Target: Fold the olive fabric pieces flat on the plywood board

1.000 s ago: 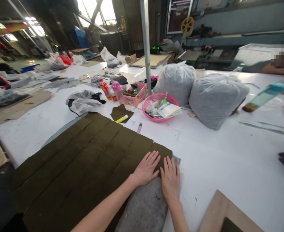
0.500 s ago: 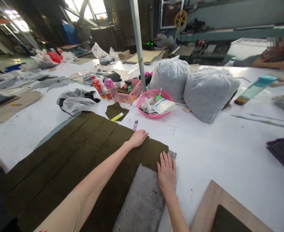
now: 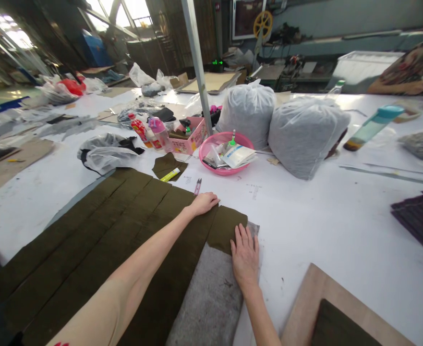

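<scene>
Long strips of dark olive fabric [image 3: 125, 226] lie side by side across the table in front of me. My left hand [image 3: 204, 203] rests palm down near the far end of the rightmost strip, fingers pointing right. A small olive fabric piece [image 3: 227, 225] adjoins that strip, on top of a grey cloth [image 3: 209, 298]. At its right edge, my right hand [image 3: 246, 254] lies flat with the fingertips touching it. Just beyond my left hand are pink-handled thread snips [image 3: 197, 187]. Farther off, an olive scrap [image 3: 168, 166] has a yellow strip-like item [image 3: 170, 175] on it.
A pink basin [image 3: 206, 166] of small items, a pink box [image 3: 186, 144] and two full white bags [image 3: 305, 134] stand beyond the fabric, near a metal post [image 3: 197, 62]. A board [image 3: 297, 300] bearing dark fabric lies at lower right. A person's arm [image 3: 405, 87] shows far right.
The view has shifted slightly, so the scene sits a little farther left. Both hands keep their places on the fabric, and a person at far right has shifted.
</scene>
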Motion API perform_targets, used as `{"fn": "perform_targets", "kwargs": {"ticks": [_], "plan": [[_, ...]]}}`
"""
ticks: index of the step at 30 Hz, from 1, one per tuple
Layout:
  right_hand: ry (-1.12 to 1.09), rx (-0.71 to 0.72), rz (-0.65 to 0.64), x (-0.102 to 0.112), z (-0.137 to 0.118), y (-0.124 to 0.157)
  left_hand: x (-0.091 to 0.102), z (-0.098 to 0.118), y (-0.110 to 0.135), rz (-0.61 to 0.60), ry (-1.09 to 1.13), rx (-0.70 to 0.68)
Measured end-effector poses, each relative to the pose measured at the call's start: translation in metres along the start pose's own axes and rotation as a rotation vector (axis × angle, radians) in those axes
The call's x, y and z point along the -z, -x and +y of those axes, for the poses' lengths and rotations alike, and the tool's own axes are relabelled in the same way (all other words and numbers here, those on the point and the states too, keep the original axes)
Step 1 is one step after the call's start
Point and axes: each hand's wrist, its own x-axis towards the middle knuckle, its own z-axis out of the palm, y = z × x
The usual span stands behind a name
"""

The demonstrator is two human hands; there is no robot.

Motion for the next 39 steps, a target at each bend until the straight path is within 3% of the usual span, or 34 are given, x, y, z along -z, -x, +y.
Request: {"fn": "perform_targets", "kwargs": {"ticks": [4,8,13,17,24,33,36,39], "plan": [[-0.024,-0.007,-0.003,0.0,0.0,0.0,0.006,0.005,0.001,0.041,0.014,0.005],[-0.045,-0.017,-0.002,0.002,-0.002,0.0,0.008,0.025,0.015,0.172,0.017,0.019],[-0.077,-0.03,0.003,0.007,-0.006,0.001,-0.012,0.063,0.058,0.223,0.034,-0.097],[-0.092,-0.043,0.005,0.01,-0.007,0.0,-0.031,0.08,0.086,0.246,0.011,-0.135],[-0.179,-0.033,0.105,0.014,-0.007,0.005,-0.032,0.086,0.092,0.238,-0.075,-0.129],[-0.582,-0.161,0.09,0.036,0.01,0.0,-0.033,0.089,0.099,0.249,-0.105,-0.132],[-0.557,-0.237,0.133,0.045,0.023,-0.002,-0.034,0.09,0.102,0.269,-0.068,-0.12],[-0.459,-0.316,0.093,0.049,0.037,-0.008,-0.031,0.088,0.1,0.292,0.0,-0.103]]}}
